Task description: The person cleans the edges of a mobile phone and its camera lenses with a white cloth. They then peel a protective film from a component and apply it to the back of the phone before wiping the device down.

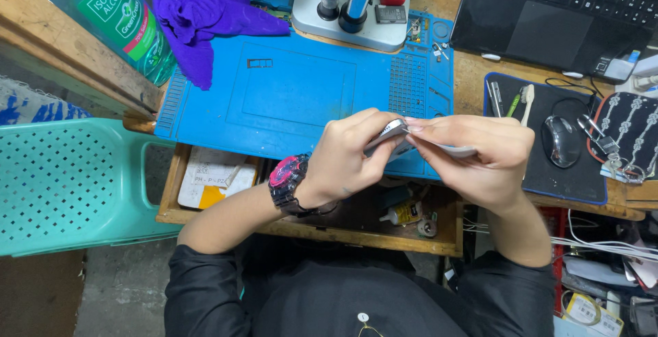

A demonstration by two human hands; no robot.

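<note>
While both hands meet above the blue silicone repair mat (295, 97), left hand (343, 162) and right hand (480, 155) pinch one thin silver-grey phone-like slab (389, 133) — fingers clenched on it, near the wooden table (473, 76) edge.

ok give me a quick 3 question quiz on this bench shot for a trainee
1. True or false: both hands hold the phone above the blue mat.
2. Which wrist wears the watch? A) left B) right C) neither
3. Fill in: the purple cloth lies at the mat's far ____ corner.

Key:
1. True: the left hand and the right hand pinch it from either side.
2. A
3. left
</note>
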